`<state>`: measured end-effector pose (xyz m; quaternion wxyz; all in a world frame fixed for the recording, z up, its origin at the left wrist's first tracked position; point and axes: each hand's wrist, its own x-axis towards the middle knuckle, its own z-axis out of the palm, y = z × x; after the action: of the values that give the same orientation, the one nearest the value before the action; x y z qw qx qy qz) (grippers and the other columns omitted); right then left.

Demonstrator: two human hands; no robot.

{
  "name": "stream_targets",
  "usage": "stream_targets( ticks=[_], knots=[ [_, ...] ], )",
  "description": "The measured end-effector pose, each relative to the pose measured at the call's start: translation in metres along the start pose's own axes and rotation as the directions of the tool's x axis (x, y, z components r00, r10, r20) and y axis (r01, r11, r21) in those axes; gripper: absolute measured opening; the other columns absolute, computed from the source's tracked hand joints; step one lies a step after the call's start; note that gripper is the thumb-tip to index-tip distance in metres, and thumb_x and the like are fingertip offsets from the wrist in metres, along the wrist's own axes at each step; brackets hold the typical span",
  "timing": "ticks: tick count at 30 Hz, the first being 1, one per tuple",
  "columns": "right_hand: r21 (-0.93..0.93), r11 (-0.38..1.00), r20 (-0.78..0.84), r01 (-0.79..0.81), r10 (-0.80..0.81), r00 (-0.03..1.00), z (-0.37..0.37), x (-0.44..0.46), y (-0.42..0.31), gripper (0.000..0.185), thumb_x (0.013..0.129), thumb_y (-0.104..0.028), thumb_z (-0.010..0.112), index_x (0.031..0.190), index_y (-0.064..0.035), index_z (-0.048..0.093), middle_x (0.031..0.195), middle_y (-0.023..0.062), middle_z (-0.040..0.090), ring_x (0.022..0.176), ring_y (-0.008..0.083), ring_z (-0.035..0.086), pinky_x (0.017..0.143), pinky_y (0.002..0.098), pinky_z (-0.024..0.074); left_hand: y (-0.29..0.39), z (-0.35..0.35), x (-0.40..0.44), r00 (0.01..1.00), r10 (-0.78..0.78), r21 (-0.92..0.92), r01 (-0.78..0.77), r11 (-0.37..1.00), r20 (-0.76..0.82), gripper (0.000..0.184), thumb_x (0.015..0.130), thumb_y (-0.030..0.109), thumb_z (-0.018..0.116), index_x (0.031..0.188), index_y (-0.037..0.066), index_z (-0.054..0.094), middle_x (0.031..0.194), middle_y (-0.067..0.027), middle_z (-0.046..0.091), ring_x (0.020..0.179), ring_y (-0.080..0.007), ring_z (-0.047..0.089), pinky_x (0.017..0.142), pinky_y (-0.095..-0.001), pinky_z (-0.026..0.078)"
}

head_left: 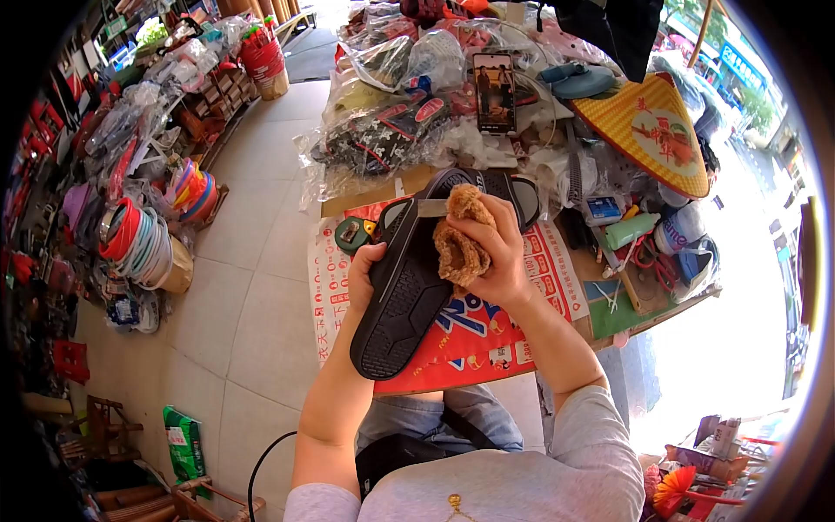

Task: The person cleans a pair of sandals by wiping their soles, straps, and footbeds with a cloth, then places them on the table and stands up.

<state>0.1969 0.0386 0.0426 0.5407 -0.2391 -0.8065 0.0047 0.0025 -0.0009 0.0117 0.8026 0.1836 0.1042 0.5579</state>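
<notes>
My left hand [363,277] grips the edge of a black slide sandal [402,313], tilted over the table with a patterned face of its sole toward me. In my right hand [502,252] is a bunched, fuzzy brown cloth [463,248], pressed against or very close to the sandal's upper part. Behind it lies another dark sandal [524,198], partly hidden by the hand and cloth. A green tape measure [352,233] sits just beyond my left hand. Beneath both hands spreads a red and white printed sheet [417,376].
Plastic-wrapped goods [383,139] pile up at the table's back, with a phone [494,96] propped among them. A yellow conical hat [648,135], a green bottle [631,230] and small tools crowd the right side. Stacked wares [148,244] line the tiled floor [235,322] at left.
</notes>
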Motion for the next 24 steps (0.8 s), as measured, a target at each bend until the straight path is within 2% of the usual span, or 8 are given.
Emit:
stream_targets(
  ticks=[24],
  knots=[
    [-0.010, 1.000, 0.001, 0.004, -0.004, 1.000, -0.0008, -0.0004, -0.0002, 0.067, 0.053, -0.017, 0.085, 0.118, -0.0130, 0.067, 0.127, 0.0185, 0.054, 0.112, 0.0419, 0.054, 0.094, 0.0505, 0.0466, -0.0002, 0.0000, -0.0009, 1.000, -0.005, 0.008, 0.005, 1.000, 0.015, 0.067, 0.089, 0.040, 0.043, 0.145, 0.003, 0.044, 0.144, -0.0175, 0.051, 0.132, -0.0305, 0.051, 0.114, -0.0434, 0.038]
  ],
)
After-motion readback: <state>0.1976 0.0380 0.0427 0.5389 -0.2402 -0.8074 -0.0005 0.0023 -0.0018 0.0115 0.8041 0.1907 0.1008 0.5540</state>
